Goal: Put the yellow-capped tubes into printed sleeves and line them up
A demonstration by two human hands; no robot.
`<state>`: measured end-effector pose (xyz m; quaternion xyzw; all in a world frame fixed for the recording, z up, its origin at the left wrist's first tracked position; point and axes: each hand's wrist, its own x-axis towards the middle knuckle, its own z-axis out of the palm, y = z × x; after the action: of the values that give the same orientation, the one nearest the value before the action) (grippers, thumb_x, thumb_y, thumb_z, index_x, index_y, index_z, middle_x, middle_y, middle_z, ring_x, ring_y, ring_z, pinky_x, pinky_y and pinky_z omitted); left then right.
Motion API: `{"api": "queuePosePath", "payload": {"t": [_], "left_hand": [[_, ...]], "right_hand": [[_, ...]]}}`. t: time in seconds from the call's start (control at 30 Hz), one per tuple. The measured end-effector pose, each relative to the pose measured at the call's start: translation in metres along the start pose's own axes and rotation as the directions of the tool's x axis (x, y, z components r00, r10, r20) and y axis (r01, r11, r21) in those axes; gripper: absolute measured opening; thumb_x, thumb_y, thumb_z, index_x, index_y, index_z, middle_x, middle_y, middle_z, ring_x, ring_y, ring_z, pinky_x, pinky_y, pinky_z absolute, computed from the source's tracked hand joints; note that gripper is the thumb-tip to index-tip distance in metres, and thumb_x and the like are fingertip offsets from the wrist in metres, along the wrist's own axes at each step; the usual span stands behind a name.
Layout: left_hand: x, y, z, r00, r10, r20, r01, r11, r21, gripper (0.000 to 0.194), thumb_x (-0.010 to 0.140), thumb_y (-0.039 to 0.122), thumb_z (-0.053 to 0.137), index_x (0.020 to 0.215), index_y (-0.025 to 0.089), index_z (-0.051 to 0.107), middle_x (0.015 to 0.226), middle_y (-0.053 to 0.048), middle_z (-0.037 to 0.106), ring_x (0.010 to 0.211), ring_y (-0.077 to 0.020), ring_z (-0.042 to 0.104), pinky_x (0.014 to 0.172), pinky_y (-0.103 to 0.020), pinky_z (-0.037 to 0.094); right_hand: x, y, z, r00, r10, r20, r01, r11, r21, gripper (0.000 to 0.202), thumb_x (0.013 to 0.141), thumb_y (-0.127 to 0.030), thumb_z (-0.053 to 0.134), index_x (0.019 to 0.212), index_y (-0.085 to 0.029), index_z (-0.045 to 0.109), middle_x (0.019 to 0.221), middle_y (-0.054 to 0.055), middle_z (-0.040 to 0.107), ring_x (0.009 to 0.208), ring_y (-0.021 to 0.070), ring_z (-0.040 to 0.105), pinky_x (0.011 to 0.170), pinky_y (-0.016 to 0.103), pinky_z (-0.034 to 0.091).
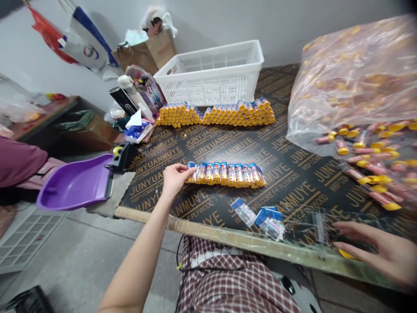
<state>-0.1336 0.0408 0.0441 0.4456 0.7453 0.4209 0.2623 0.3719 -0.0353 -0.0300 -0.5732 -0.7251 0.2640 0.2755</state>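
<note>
My left hand is at the left end of a row of small blue-and-yellow labelled tubes, thumb and fingertips closed on the end tube. The tubes stand side by side, stacked close together. At the right, my right hand hovers over the table edge with thumb and fingers apart. A yellow cap-like piece shows under its thumb, partly hidden. Just left of its fingertips lies a clear plastic piece. Between the hands are small clear packets with blue tops.
A white basket stands at the back, with stacked yellow-ended tubes before it. A large clear bag spills pink-and-yellow tubes at right. A purple dustpan and a tape dispenser are left. Another person's sleeve shows.
</note>
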Motion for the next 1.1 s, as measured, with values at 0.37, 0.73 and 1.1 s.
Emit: {"api": "queuePosePath", "payload": {"t": [0.37,0.73,1.1], "left_hand": [[-0.052,0.024,0.035,0.945,0.326,-0.022,-0.313,0.922,0.229,0.035,0.081,0.046,0.056,0.078,0.014,0.069,0.068,-0.004,0.066,0.062,-0.0141,0.056,0.063,-0.025,0.041],[-0.095,0.0,0.09,0.909,0.09,0.407,-0.261,0.883,0.39,0.011,0.071,0.029,0.069,0.065,0.021,0.065,0.067,-0.001,0.065,0.064,-0.0154,0.056,0.059,-0.025,0.035],[-0.103,0.0,0.089,0.905,0.067,0.42,-0.047,0.997,-0.059,0.016,0.06,0.022,0.072,0.066,0.018,0.058,0.059,0.002,0.059,0.055,-0.0126,0.055,0.056,-0.023,0.041]], "right_hand": [[0.001,-0.035,-0.016,0.908,0.195,0.37,-0.138,0.975,-0.176,0.039,0.074,-0.058,0.058,0.08,-0.022,0.072,0.083,0.008,0.07,0.078,0.0239,0.065,0.072,0.035,0.052],[0.012,-0.06,-0.004,0.942,0.309,-0.129,-0.295,0.948,0.118,0.039,0.074,-0.055,0.061,0.092,-0.021,0.065,0.075,0.003,0.067,0.061,0.0164,0.06,0.056,0.029,0.049],[0.022,-0.113,0.032,0.956,0.294,-0.002,-0.23,0.75,0.62,0.033,0.077,-0.041,0.066,0.105,-0.022,0.064,0.084,0.005,0.072,0.071,0.0175,0.067,0.065,0.029,0.057]]}}
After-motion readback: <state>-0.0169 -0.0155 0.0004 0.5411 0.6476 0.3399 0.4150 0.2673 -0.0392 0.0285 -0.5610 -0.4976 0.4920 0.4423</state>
